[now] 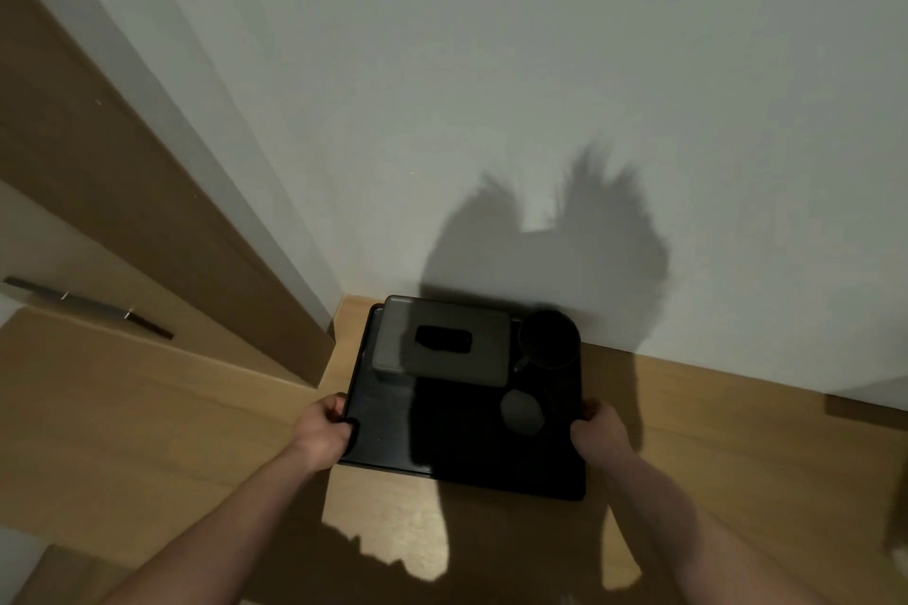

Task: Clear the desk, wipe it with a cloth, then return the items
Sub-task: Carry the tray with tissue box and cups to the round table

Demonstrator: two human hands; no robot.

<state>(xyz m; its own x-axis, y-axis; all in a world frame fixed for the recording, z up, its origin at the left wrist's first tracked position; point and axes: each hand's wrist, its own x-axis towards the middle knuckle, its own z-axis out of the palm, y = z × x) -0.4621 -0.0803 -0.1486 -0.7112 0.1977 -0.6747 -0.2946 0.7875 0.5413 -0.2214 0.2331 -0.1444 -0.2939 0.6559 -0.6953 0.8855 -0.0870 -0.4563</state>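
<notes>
A black tray (378, 432) lies over the wooden floor by the white wall. My left hand (326, 430) grips its left edge and my right hand (597, 430) grips its right edge. On the tray stand a grey tissue box (442, 341) at the back, a dark mug (549, 339) at the back right, and a small grey oval object (522, 412) in front of the mug. My own shadow darkens the tray's right half. Whether the tray rests on the floor or hangs just above it cannot be told.
A white wall (540, 88) rises directly behind the tray. A brown door (123, 192) stands at the left with a metal strip (88, 307) beside it. Wooden floor (172, 432) stretches to the left and right of the tray.
</notes>
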